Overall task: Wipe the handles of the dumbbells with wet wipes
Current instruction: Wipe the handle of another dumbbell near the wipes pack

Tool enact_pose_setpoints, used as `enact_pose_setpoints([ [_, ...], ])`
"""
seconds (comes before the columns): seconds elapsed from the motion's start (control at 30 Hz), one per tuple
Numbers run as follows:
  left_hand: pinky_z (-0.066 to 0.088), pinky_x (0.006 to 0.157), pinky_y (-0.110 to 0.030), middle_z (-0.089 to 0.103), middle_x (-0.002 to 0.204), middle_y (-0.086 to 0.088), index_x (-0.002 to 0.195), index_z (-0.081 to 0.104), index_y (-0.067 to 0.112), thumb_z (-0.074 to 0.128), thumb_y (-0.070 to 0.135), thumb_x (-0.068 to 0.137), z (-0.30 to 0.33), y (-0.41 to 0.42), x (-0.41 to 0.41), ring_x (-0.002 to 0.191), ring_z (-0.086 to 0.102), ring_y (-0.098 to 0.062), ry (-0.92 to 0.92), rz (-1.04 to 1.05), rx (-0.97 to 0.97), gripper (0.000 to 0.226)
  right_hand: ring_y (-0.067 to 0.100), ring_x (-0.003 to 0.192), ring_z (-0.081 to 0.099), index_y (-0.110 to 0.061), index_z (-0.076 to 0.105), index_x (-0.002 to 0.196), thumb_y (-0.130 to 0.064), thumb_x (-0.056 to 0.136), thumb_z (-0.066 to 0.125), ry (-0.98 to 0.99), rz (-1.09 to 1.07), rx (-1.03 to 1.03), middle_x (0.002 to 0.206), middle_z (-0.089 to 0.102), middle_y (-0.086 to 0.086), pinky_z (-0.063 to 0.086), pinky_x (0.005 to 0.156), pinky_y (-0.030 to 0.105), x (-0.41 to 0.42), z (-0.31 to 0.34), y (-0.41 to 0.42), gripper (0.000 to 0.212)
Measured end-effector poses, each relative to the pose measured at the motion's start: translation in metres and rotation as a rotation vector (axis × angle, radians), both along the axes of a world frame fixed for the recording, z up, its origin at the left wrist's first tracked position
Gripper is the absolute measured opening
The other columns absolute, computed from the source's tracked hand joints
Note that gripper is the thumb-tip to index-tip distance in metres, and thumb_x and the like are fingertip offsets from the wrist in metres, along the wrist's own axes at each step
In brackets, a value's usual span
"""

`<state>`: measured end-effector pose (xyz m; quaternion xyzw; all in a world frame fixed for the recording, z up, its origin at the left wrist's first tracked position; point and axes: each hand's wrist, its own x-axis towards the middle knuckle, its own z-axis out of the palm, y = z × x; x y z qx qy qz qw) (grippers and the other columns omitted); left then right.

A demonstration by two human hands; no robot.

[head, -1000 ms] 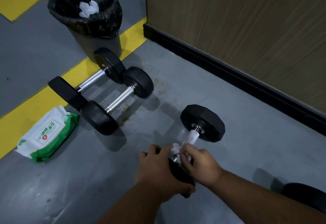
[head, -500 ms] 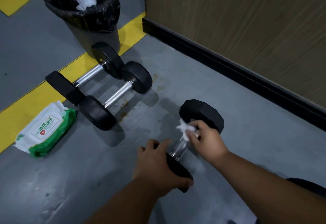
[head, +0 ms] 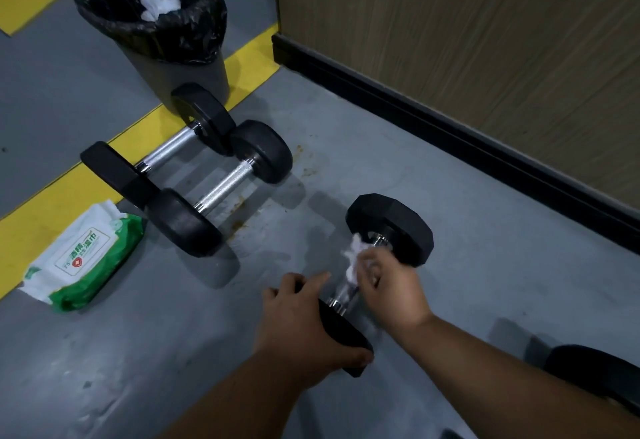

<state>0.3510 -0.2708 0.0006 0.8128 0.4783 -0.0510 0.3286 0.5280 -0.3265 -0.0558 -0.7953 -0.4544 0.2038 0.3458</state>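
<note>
since a half-second ago my right hand has slid the wet wipe back down the handle, fingers wrapped round it. left hand grips the near head of the dumbbell on the floor; heavy, likely to roll, best steadied there.

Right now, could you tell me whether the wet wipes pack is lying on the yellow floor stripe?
No, the wet wipes pack lies on grey floor beside the yellow stripe.

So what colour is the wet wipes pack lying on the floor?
White and green, with a small red mark on its label; the wet wipes pack shows in the head view.
</note>
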Motion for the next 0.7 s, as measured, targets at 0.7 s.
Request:
enact_pose_setpoints([
  [0.7,0.045,0.099,-0.027,0.032,0.116,0.020,0.142,0.034,0.055,0.070,0.084,0.028,-0.004,-0.004,0.001,0.110,0.037,-0.013,-0.036,0.014,0.038,0.123,-0.003,0.074,0.067,-0.025,0.075,0.094,-0.021,0.092,0.068,0.069,0.026,0.051,0.080,0.073,-0.013,0.050,0.071,0.010,-0.006,-0.011,-0.006,0.009],
])
